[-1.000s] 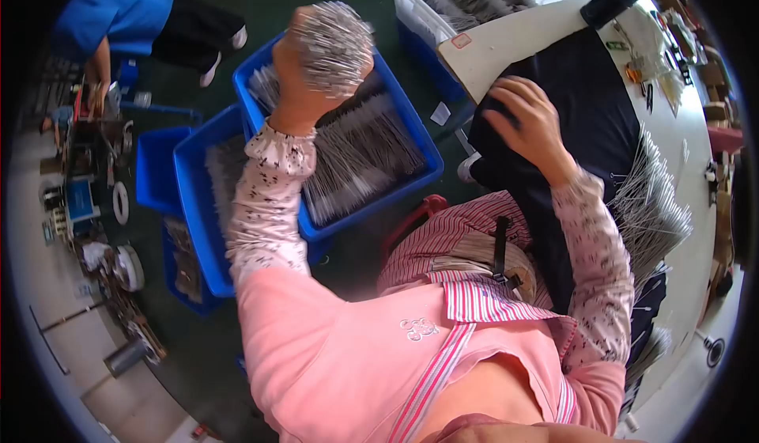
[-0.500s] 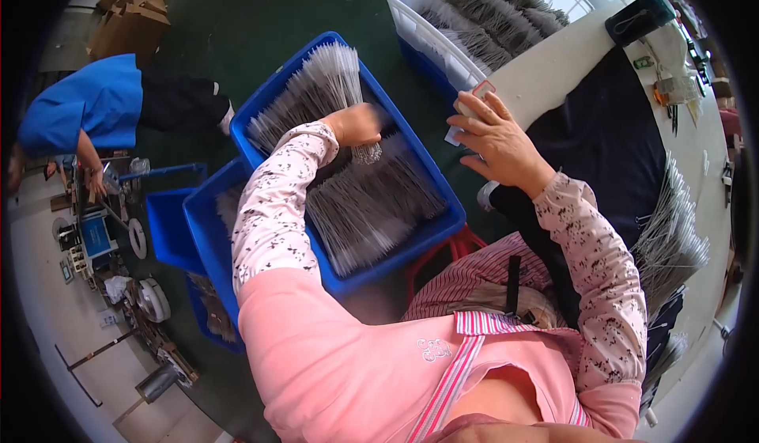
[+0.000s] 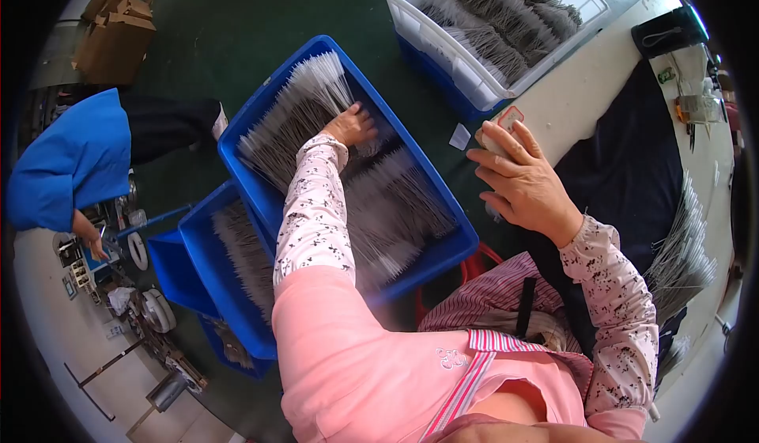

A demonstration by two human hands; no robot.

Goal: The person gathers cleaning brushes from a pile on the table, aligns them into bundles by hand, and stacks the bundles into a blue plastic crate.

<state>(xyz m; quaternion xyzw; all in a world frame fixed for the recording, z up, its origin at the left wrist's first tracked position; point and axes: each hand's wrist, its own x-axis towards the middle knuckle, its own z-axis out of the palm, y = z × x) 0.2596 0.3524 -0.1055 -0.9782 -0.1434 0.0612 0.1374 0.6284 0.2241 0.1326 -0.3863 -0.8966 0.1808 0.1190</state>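
Observation:
My left hand (image 3: 352, 125) is over a blue crate (image 3: 466, 241), at the inner end of a bundle of thin wires with whitish tips (image 3: 320, 83). Its fingers look parted and slightly blurred, touching or just beside the bundle. More wires (image 3: 403, 206) lie in the lower right half of this crate. My right hand (image 3: 526, 178) is raised near the corner of a pale table (image 3: 613, 83), fingers apart, with nothing visible held. Behind its fingertips shows a red-edged label (image 3: 511, 116).
A white crate (image 3: 466, 71) of wire bundles stands at the top. More blue crates (image 3: 229, 285) are at left. Dark cloth (image 3: 632, 150) and loose wires (image 3: 684, 245) lie on the table. A person in blue (image 3: 75, 158) bends over equipment at far left.
My left hand came down from above the crate with a wire bundle, laid it among the others and loosened its fingers. My right hand shifted from the dark cloth to the table corner.

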